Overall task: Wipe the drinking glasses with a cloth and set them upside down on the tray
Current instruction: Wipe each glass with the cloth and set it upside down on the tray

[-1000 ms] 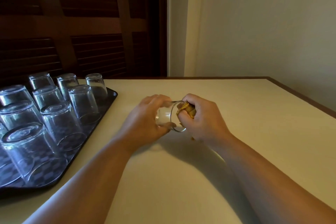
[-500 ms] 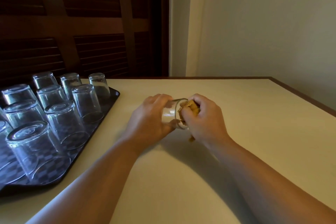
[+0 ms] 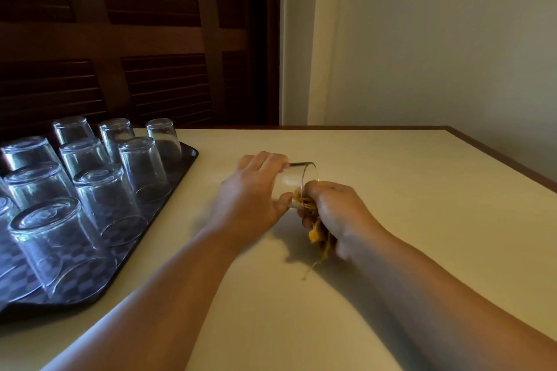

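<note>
Across the frame I see a cream table [image 3: 391, 190], bare on the right. Dark tray [image 3: 184, 166] at its left edge, upturned glasses [image 3: 99, 199] standing on it in rows. Left hand [image 3: 250, 199] wraps a glass [image 3: 297, 181] held sideways above the table, mouth to the right. Right hand [image 3: 334, 214] is fisted on a yellow cloth [image 3: 313, 220] touching the rim.

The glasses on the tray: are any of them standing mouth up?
No: every visible one of the glasses on the tray stands mouth down, thick base uppermost, on the dark tray.
</note>
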`<action>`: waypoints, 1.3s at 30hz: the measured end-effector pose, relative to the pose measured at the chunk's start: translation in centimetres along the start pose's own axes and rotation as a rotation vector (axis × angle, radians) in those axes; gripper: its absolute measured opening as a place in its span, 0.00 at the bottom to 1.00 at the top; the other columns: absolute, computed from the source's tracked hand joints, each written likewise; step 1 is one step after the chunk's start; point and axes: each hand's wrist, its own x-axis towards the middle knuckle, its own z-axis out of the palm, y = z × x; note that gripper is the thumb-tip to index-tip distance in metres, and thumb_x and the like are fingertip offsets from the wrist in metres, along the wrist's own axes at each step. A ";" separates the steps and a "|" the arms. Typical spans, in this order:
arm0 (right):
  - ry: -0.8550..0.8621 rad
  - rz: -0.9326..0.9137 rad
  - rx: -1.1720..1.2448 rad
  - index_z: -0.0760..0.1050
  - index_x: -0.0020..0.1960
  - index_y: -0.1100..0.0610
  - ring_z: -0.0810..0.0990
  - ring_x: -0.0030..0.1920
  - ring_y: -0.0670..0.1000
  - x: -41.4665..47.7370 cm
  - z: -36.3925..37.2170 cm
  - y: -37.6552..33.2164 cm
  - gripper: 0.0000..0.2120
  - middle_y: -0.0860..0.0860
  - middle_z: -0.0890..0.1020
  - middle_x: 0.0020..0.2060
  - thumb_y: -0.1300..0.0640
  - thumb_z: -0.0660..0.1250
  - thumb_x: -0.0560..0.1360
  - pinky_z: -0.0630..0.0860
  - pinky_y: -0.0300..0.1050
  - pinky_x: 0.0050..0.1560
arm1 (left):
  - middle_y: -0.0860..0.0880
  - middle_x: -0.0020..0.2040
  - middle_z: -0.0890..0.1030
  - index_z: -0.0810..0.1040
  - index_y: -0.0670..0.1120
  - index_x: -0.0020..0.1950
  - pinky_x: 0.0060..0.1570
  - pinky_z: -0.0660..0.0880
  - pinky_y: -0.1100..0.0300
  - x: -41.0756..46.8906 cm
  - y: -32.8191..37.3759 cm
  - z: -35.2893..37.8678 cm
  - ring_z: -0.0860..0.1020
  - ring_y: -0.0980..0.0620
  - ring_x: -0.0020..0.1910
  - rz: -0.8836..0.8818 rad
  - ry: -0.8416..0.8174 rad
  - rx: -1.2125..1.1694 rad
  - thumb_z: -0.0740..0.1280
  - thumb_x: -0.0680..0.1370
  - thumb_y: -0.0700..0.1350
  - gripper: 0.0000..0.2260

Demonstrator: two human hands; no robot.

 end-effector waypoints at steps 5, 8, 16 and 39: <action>0.173 -0.898 -0.682 0.76 0.40 0.51 0.75 0.33 0.47 1.1 -1.4 -0.5 0.03 0.46 0.77 0.31 0.56 0.66 0.73 0.71 0.42 0.31 | 0.53 0.61 0.78 0.75 0.48 0.67 0.48 0.81 0.49 0.2 -0.9 -0.3 0.78 0.51 0.58 0.012 -0.061 -0.214 0.81 0.67 0.53 0.31; 0.235 -0.841 -0.527 0.77 0.41 0.53 0.75 0.31 0.45 0.6 -1.0 -0.1 0.04 0.45 0.77 0.31 0.57 0.67 0.75 0.69 0.35 0.29 | 0.52 0.58 0.80 0.77 0.46 0.64 0.44 0.81 0.49 0.2 -0.1 -0.6 0.78 0.50 0.56 0.001 0.003 -0.160 0.81 0.67 0.52 0.29; 0.187 -0.324 -0.129 0.79 0.42 0.60 0.75 0.31 0.50 0.5 0.3 0.0 0.08 0.58 0.79 0.32 0.56 0.68 0.75 0.75 0.51 0.29 | 0.50 0.68 0.65 0.64 0.49 0.77 0.59 0.72 0.64 0.8 -0.4 0.2 0.64 0.59 0.64 -0.229 0.048 -0.199 0.83 0.67 0.45 0.43; 0.019 -0.654 -0.324 0.63 0.58 0.47 0.74 0.39 0.45 0.6 -0.5 0.7 0.15 0.48 0.74 0.44 0.52 0.69 0.79 0.76 0.41 0.37 | 0.45 0.59 0.82 0.74 0.51 0.68 0.60 0.78 0.43 1.6 -0.5 -3.2 0.83 0.45 0.60 -1.040 0.195 -1.632 0.70 0.77 0.59 0.23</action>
